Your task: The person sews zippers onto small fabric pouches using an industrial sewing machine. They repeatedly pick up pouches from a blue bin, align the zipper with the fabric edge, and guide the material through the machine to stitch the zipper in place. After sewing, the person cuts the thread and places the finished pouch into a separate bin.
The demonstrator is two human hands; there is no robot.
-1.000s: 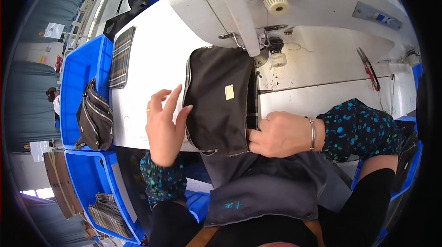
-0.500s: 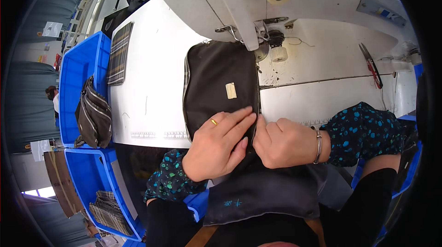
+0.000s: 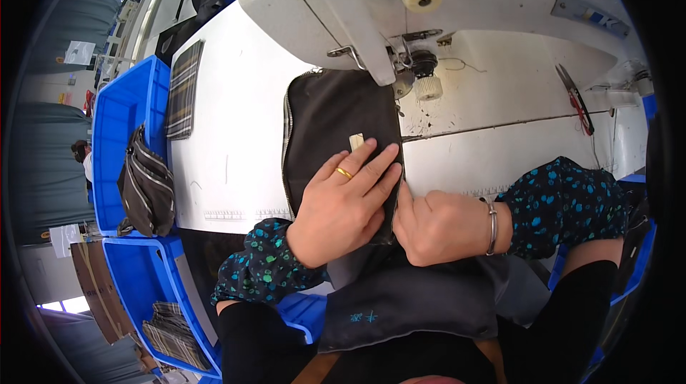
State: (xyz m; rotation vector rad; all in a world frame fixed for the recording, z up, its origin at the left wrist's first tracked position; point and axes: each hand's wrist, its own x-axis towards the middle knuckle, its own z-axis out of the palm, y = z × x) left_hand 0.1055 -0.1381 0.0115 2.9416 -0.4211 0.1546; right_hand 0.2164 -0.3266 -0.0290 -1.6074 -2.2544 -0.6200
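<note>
A black fabric bag [image 3: 336,126] with a zipper along its left edge is laid flat on the white sewing table [image 3: 229,148], its far end under the head of the sewing machine [image 3: 343,5]. The left hand [image 3: 343,205] is spread flat, palm down, on the bag's near part, fingers pressed beside a small cream label [image 3: 356,141]. The right hand [image 3: 436,227] is curled at the bag's right edge, touching the left hand, with the fabric pinched or merely pressed; which cannot be told. A finished dark bag [image 3: 146,187] is kept in the blue bin [image 3: 121,112] at the left.

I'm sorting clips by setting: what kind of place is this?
Most likely a sewing workshop or bag factory: a white industrial sewing machine over a black bag panel, and blue bins holding a finished bag and plaid fabric pieces.
</note>
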